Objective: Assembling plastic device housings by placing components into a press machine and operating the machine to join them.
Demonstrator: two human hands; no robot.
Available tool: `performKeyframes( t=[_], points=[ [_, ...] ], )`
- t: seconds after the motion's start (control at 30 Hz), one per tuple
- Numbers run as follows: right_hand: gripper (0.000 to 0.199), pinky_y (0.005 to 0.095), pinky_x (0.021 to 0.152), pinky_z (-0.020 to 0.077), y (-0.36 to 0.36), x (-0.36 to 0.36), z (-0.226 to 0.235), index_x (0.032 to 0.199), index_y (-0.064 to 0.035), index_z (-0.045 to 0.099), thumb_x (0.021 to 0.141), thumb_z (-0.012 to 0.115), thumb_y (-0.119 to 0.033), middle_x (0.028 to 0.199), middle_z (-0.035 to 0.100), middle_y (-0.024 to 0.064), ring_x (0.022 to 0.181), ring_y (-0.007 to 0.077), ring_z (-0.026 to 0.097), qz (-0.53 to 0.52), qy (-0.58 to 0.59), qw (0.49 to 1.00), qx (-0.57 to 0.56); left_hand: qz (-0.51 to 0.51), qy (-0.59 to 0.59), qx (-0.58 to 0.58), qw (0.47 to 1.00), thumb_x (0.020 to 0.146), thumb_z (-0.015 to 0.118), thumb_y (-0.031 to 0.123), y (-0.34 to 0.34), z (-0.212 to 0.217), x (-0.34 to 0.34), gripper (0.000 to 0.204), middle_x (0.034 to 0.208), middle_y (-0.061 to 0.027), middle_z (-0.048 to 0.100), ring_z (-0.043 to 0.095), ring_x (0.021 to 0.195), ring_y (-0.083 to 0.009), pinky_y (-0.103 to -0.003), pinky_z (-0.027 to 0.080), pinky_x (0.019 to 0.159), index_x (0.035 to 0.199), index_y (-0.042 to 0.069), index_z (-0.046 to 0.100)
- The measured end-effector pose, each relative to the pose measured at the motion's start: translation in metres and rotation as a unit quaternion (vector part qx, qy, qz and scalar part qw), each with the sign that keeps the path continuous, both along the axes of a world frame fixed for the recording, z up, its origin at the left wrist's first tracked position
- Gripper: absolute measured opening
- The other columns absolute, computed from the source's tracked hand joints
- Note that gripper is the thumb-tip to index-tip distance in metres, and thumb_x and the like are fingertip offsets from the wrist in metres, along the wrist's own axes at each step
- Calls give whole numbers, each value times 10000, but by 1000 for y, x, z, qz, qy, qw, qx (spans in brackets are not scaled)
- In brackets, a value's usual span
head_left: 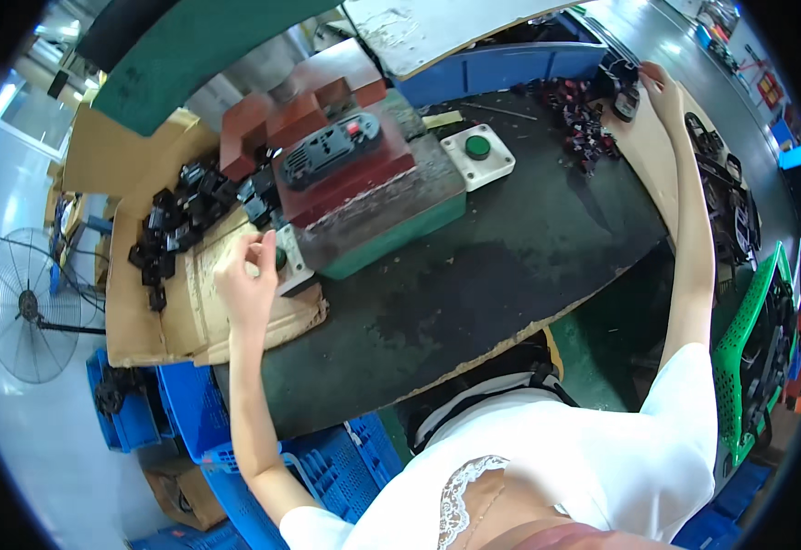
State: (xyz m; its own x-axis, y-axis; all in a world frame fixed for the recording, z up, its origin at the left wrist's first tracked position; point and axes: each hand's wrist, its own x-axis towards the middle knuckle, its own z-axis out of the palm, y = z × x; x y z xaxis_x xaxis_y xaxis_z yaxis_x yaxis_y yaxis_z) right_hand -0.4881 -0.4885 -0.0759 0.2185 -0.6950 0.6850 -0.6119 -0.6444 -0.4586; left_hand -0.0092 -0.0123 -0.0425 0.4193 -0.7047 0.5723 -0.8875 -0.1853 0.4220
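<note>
My left hand (248,277) is over the cardboard at the left, beside a white button box (294,263) whose green button it partly covers. Its fingers are curled toward the thumb; anything between them is too small to make out. My right hand (662,90) reaches to the far right corner of the bench, its fingers closed at the edge of a black plastic part (627,104). Between my arms, a grey-black plastic housing (334,149) with a red spot lies on the dark red block (350,188) of a machine fixture.
A cardboard box (125,312) of black parts is at the left. Small dark red parts (585,137) lie near the right hand. Another green-button box (478,154) sits on the dark bench (474,302). Behind stands a blue bin (510,73); a green crate (740,367) is at the right.
</note>
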Motion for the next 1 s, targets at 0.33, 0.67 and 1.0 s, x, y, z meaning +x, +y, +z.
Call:
performKeyframes(
  t=[0.33,0.67,1.0],
  points=[
    [281,341,752,466,20,-7,-11,881,-5,656,701,447,50,892,633,168,866,297,600,-40,266,956,121,-195,48,91,975,784,691,207,-72,30,11,479,995,-111,568,548,932,-227,-317,419,841,1181,3,518],
    [698,423,741,463,27,-12,-4,778,70,624,772,539,-623,871,614,291,856,371,613,-161,380,893,178,-176,199,39,963,637,800,131,-88,19,8,474,907,-12,583,549,845,-108,-242,421,798,1064,21,628],
    [378,375,702,469,27,-30,12,855,2,570,647,735,-267,832,628,182,796,305,613,-151,267,950,59,-215,238,-23,947,567,831,89,-76,17,8,590,1030,-72,627,571,957,-151,-293,417,902,1094,5,579]
  ],
)
